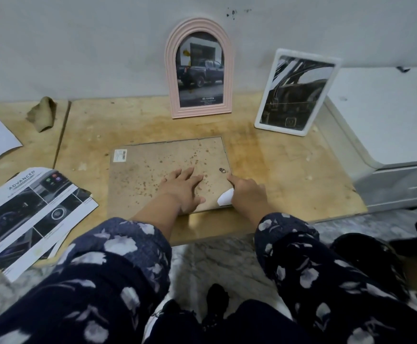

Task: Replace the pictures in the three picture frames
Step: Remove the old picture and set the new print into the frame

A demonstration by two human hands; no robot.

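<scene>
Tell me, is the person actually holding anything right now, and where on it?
The left hand only presses flat on the frame's backing board. The right hand has its fingers curled at the board's right edge, beside a white scrap; a true grip cannot be told.

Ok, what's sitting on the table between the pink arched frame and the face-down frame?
Nothing: in the head view only bare, stained table separates the pink arched frame from the face-down frame.
</scene>
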